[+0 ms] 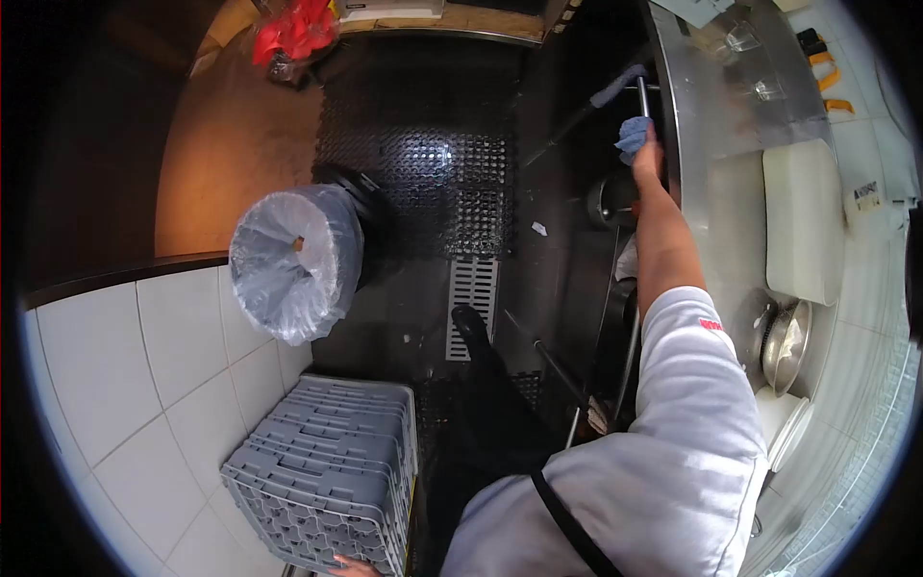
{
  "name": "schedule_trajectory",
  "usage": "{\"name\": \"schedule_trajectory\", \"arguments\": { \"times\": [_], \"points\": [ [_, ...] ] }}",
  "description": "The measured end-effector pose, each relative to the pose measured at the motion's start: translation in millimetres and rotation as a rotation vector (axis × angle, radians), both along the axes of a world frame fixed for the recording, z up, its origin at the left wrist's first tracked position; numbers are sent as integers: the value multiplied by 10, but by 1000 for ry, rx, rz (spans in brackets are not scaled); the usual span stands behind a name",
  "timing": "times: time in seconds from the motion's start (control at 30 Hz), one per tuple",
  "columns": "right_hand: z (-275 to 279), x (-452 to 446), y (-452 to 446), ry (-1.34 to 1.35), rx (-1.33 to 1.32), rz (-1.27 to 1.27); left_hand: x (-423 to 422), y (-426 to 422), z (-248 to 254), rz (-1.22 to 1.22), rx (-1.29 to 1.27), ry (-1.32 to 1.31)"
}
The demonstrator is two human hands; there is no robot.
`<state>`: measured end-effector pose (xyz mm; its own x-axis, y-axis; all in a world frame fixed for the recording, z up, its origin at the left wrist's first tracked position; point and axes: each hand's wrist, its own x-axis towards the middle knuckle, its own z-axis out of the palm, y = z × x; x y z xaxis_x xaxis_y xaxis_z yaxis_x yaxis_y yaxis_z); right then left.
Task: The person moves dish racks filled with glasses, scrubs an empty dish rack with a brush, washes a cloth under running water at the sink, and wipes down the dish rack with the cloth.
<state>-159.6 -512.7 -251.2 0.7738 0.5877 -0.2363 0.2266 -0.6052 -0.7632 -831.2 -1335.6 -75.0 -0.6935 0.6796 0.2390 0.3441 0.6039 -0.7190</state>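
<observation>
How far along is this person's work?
Looks done: the bin is lined and the grey racks are stacked. In hand: the right hand holds a blue cloth by a metal bar. Perhaps left: a white scrap on the floor. Overall progress, I cannot tell.

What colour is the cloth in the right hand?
The cloth is blue, seen best in the head view.

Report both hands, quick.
Right hand: closed on the blue cloth, at the metal bar.
Left hand: by the gray racks, cut off by the frame; open or closed cannot be told.
</observation>
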Motion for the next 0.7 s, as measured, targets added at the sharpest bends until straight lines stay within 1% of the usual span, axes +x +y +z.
{"name": "schedule_trajectory", "arguments": {
  "times": [0.03, 0.07, 0.13, 0.17, 0.2, 0.23, 0.27, 0.3, 0.33, 0.37, 0.4, 0.43, 0.47, 0.5, 0.53, 0.57, 0.6, 0.67, 0.7],
  "points": [
    [-106, 48, 67, -145, 20, -61, 21, -29, 38, -6, -20, -22],
    [-205, 121, 57, -70, 149, -32, 64, -73, 77, -7, -38, -43],
    [-25, -145, -41, -216, 268, 64, -107, -32, -65, 433, 254, -213],
    [283, -439, -199, -440, 265, 135, -193, -55, -162, 661, 413, -287],
    [267, -581, -302, -553, 300, 159, -177, -55, -222, 654, 436, -266],
    [224, -699, -384, -653, 344, 197, -76, 82, -182, 663, 460, -230],
    [200, -879, -513, -570, 392, 272, 18, 181, -11, 517, 488, -362],
    [430, -1282, -752, -547, 413, 466, 103, 232, 25, 482, 521, -364],
    [206, -1476, -835, -256, 574, 522, 209, 290, 101, 493, 493, -367],
    [357, -1942, -1075, -204, 446, 575, 335, 338, 195, 586, 553, -365],
    [240, -2253, -1198, -91, 401, 659, 378, 174, 152, 661, 591, -291],
    [226, -2695, -1368, 317, 390, 621, 454, -43, 92, 667, 642, -244],
    [373, -3253, -1590, 554, 371, 634, 543, -137, 166, 733, 712, -267],
    [570, -3769, -1943, 768, 335, 629, 599, -412, 54, 769, 712, -227],
    [696, -4201, -2234, 848, 194, 785, 667, -571, 76, 802, 754, -218],
    [866, -4598, -2626, 928, 147, 934, 720, -807, -4, 841, 759, -170],
    [1032, -5003, -3016, 1002, 98, 1086, 775, -969, -10, 911, 840, -148],
    [1211, -5779, -3850, 1013, 392, 1465, 795, -1372, -80, 990, 989, -75],
    [1171, -6104, -4245, 909, 657, 1677, 791, -1625, -147, 1011, 1054, -20]
  ]
}}
